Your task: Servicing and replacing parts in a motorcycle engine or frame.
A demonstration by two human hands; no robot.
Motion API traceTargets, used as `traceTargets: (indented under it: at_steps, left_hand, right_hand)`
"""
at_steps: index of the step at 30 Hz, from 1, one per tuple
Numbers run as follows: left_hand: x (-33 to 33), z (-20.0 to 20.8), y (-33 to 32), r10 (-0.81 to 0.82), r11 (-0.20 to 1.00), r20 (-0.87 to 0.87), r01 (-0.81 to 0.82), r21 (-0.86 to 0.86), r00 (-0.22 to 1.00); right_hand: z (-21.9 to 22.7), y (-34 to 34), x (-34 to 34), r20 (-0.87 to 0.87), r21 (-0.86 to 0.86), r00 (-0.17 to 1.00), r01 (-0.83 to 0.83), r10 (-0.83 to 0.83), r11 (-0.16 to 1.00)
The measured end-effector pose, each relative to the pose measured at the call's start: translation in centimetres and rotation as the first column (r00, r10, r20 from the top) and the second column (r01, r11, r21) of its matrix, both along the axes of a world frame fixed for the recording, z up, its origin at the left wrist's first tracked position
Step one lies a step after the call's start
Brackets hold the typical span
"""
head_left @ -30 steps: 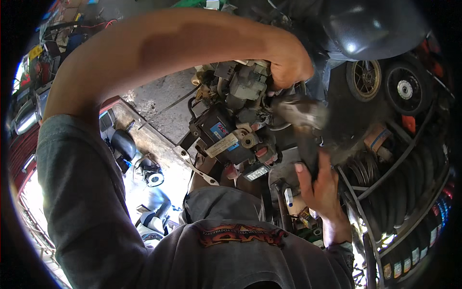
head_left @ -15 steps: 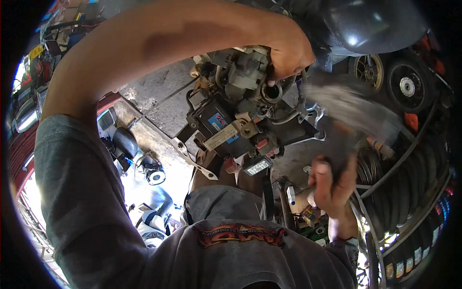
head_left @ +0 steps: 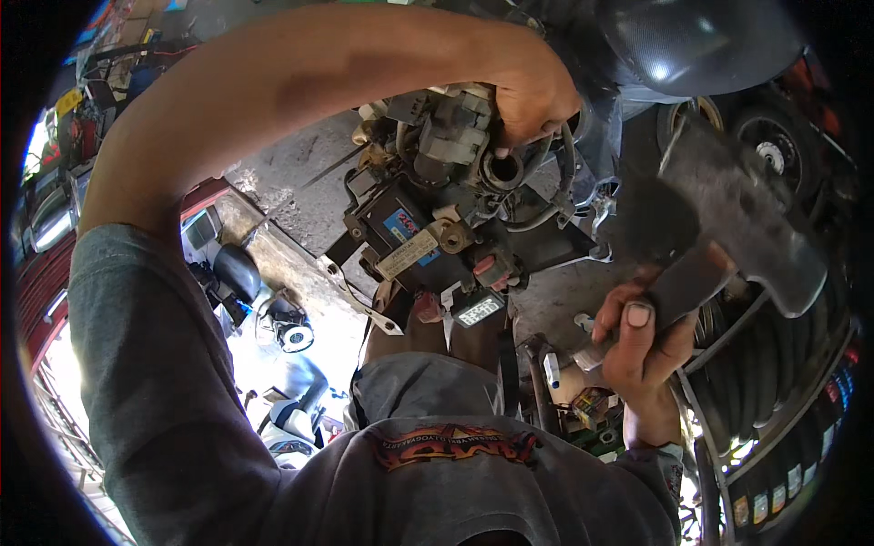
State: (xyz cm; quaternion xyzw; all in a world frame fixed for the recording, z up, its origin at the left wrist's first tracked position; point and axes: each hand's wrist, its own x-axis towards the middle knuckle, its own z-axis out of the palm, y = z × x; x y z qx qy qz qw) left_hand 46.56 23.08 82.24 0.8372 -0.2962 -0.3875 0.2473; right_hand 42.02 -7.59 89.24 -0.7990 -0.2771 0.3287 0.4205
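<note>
metal hammer [head_left: 748, 207] partly hides the black wheel [head_left: 770, 157] and racked tyres [head_left: 781, 364].

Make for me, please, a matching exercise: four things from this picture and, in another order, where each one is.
1. Hammer
2. Left hand
3. Dark box
4. Tyres

A. Along the picture's right side, in a row
B. Beside a round metal opening
C. Gripped in the right hand
D. Near the picture's middle, with a blue label

Pairs: 1-C, 2-B, 3-D, 4-A.
</note>
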Motion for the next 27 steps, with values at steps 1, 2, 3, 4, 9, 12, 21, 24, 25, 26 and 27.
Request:
traceTargets:
  at_steps: [1, 2, 3, 4, 9, 12, 21, 24, 25, 26, 27]
  left_hand:
    - [0.2, 0.6, -0.1, -0.007, 1.000, -0.076, 0.009, 0.028, 0.997]
    - [0.4, 0.9, -0.3, -0.012, 1.000, -0.075, 0.014, 0.024, 0.997]
    - [0.6, 1.3, -0.6, -0.010, 0.998, -0.076, 0.015, 0.065, 0.997]
    - [0.8, 1.6, -0.8, -0.008, 0.994, -0.075, 0.016, 0.105, 0.997]
    - [0.3, 0.8, -0.1, 0.004, 0.998, -0.076, 0.000, 0.059, 0.997]
    - [0.4, 0.0, 0.0, -0.017, 1.000, -0.082, 0.019, 0.025, 0.996]
    - [0.5, 1.0, -1.0, -0.017, 0.985, -0.143, 0.041, 0.165, 0.990]
    - [0.8, -0.5, -0.6, -0.007, 0.986, -0.091, 0.022, 0.167, 0.996]
    - [0.8, -1.4, -0.6, -0.017, 0.991, -0.081, 0.027, 0.134, 0.997]
    - [0.9, -1.3, -0.7, -0.019, 0.991, -0.078, 0.029, 0.129, 0.997]
    - [0.9, -1.1, -0.8, -0.004, 0.992, -0.111, 0.018, 0.129, 0.994]
  right_hand:
    - [-0.6, -0.6, 0.0, 0.016, -0.088, 0.999, -0.043, 0.044, 0.995]
    - [-0.6, -0.6, 0.0, 0.026, -0.180, 0.996, -0.082, 0.088, 0.980]
    - [-1.1, 0.6, 0.1, 0.148, -0.317, 0.914, -0.317, 0.377, 0.894]
    - [-0.5, 1.5, 0.3, 0.149, -0.322, 0.916, -0.311, 0.372, 0.894]
    - [0.1, 2.4, 0.7, -0.175, -0.260, 0.952, -0.290, 0.251, 0.921]
    - [0.5, 1.4, 0.3, -0.113, -0.124, 0.980, -0.177, 0.164, 0.976]
    - [0.9, 4.0, 1.3, -0.152, -0.388, 0.931, -0.365, 0.332, 0.846]
    - [1.2, 2.6, 1.2, -0.029, -0.230, 0.968, -0.249, 0.249, 0.941]
    - [1.7, 2.2, 1.1, -0.038, -0.179, 0.983, -0.182, 0.178, 0.967]
    - [1.5, 1.8, 0.9, -0.037, -0.183, 0.984, -0.179, 0.175, 0.967]
    - [0.8, 1.3, 0.5, 0.032, -0.020, 0.998, -0.045, 0.045, 0.999]
